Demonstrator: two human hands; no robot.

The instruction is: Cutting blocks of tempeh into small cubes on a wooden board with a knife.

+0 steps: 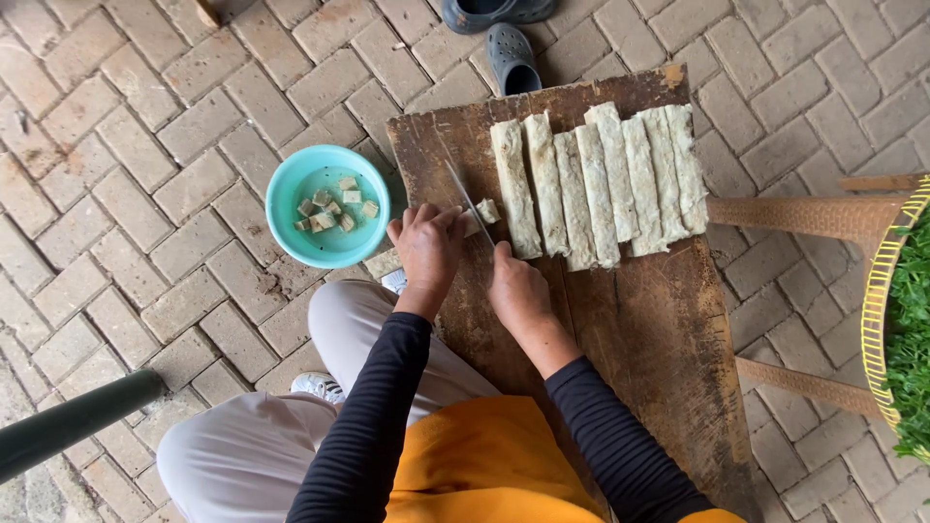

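Left fingers: curled down over a short end of roll (472, 224) on my worktop (639, 329), left hand (428, 247) pressing it in place.
Right fingers: wrapped shut round the handle of my knife (467, 197), right hand (516, 291) just behind it.
Knife: blade runs away from me, edge down between my left fingers and a cut piece (489, 210).
Rolls: seven long pale rolls (601, 184) lie side by side on the wooden board, just right of the blade.
Bowl: turquoise bowl (291, 189) on the brick floor (126, 194) to my left, holding small cut chunks (334, 205).
Nearby: grey clogs (511, 58) beyond the board; a basket of greens (906, 329) at right.
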